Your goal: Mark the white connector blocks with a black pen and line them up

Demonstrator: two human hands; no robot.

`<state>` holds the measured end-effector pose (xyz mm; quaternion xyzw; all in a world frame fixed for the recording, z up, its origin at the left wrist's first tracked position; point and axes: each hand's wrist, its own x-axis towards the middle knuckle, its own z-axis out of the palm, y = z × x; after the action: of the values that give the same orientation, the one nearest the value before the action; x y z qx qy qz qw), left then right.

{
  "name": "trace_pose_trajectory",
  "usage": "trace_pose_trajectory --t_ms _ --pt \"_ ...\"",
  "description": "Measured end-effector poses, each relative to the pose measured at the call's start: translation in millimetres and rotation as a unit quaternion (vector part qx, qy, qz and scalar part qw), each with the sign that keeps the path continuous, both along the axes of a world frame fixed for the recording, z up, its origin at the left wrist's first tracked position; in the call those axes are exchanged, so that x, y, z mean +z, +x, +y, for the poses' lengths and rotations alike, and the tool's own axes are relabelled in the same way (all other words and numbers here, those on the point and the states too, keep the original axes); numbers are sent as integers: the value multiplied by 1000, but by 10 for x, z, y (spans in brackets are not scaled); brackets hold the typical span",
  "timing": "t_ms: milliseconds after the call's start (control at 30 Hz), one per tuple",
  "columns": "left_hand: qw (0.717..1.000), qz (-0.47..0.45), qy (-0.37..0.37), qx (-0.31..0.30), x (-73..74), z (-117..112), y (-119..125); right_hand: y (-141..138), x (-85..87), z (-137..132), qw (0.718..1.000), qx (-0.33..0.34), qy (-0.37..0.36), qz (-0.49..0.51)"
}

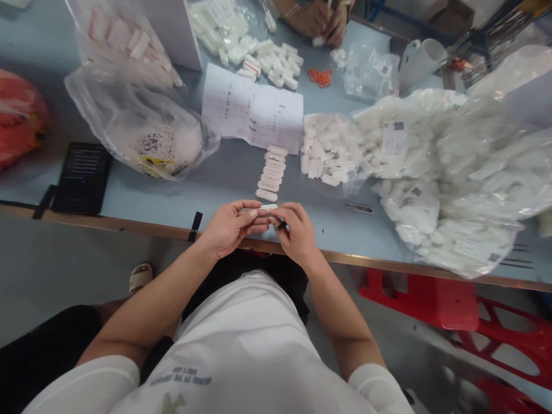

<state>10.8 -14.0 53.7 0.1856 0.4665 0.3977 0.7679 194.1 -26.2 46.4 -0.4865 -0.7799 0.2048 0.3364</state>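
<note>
Fingers (254, 213) of both hands pinch narrowly: the left hand (228, 229) holds a white plastic tag (268, 207) by one end, and the right hand (298, 234) brings a small black tool (282, 226) to it, just below a neat row of matching tags (271, 172).

a printed paper sheet (252, 108) is laid on the pale blue workbench (172, 190), with a clear plastic bag of white parts (331, 150) placed just beside it. orange clips (319, 77) are seen beyond the sheet, a flat black case (81, 178) is left near the bench edge, and a red plastic stool (418, 299) is set below.
</note>
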Motion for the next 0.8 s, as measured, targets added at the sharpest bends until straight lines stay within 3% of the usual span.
trace_pose_trajectory --t_ms 267,467,567,633,733,800 --pt "1000 -2 16 -26 -19 -74 87 -51 -69 -48 993 14 52 -108" --pt "998 -2 39 -45 -54 -110 131 -63 -111 -36 995 12 74 -70" --pt "993 85 71 -47 -79 -73 95 -3 -121 18 997 -27 51 -45" --pt "966 223 123 -53 -113 -27 44 54 -137 80 996 -58 48 -44" --pt "867 441 213 -90 -180 47 -34 125 -185 183 996 -46 43 -66" --pt "802 525 256 -126 -225 79 -60 145 -228 236 995 -18 45 -93"
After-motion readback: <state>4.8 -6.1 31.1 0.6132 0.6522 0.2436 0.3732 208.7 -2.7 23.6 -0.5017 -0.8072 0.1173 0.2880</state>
